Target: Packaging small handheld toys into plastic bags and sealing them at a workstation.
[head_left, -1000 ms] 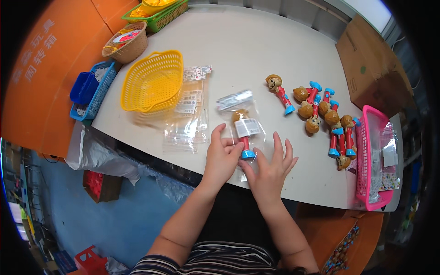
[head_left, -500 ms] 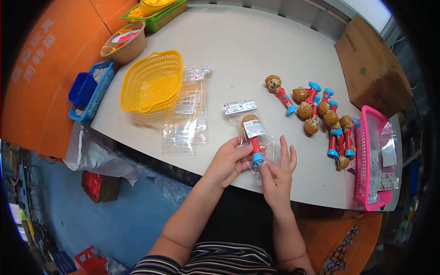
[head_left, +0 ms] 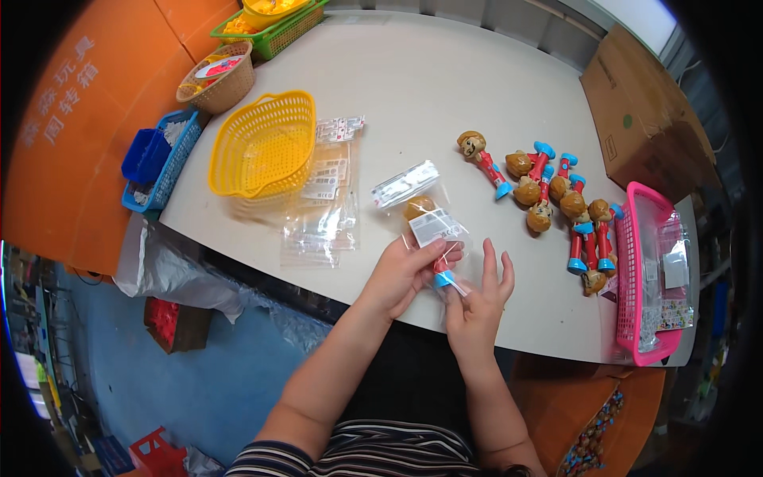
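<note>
A doll-like toy figure with a brown head, red body and blue base lies tilted inside a clear plastic bag. The bag has a printed card header and a white label. My left hand is closed round the figure's body through the plastic. At the bag's lower end, my right hand pinches the plastic near the blue base; its outer fingers stretch upward. Flat bags with printed headers lie to the left. Several unbagged figures lie in a loose group to the right.
A yellow basket stands beside the flat bags. Blue, tan and green baskets line the left edge. On the right are a pink basket holding clear packaging and a cardboard box.
The bagged figure has tilted, its header end shifting left and upward. My right hand has moved slightly left and down along the bag's lower end, while my left hand keeps its hold.
</note>
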`<state>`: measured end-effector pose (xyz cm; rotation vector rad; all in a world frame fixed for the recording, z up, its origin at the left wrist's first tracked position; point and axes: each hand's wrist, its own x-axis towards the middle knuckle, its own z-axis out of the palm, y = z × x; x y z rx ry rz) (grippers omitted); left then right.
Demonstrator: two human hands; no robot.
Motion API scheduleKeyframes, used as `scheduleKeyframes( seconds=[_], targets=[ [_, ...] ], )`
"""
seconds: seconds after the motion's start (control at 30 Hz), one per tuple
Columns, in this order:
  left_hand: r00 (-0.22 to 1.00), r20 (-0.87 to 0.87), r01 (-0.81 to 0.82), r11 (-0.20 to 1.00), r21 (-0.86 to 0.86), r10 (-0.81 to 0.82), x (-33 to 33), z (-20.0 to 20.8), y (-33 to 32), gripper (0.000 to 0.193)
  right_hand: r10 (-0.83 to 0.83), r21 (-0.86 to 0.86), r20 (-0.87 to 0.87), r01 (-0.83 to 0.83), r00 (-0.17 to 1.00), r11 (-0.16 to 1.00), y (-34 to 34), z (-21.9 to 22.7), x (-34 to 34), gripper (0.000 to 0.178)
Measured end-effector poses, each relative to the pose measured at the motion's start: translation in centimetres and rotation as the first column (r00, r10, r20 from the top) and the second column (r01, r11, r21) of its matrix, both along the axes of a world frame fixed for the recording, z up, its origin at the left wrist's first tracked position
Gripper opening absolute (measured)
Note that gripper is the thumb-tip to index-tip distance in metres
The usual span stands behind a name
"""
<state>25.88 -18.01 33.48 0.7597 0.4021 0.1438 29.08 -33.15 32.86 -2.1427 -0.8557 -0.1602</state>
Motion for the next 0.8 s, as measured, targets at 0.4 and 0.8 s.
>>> scheduleKeyframes(
  seconds=[0.4,0.8],
  targets=[
    [0.995,-0.096,-0.010,0.996,0.086,0.018,-1.4,-0.4,2.4,0.039,-0.005,0.146,-0.005,0.006,1.000,0.989,-0.1,-0.7,0.4,0.010],
    [0.962,-0.172,-0.145,0.928,0.344,0.214,-1.7,-0.7,0.3,0.073,-0.031,0.082,-0.065,0.037,0.997,0.996,0.5,-0.8,-0.2,0.013]
  ],
)
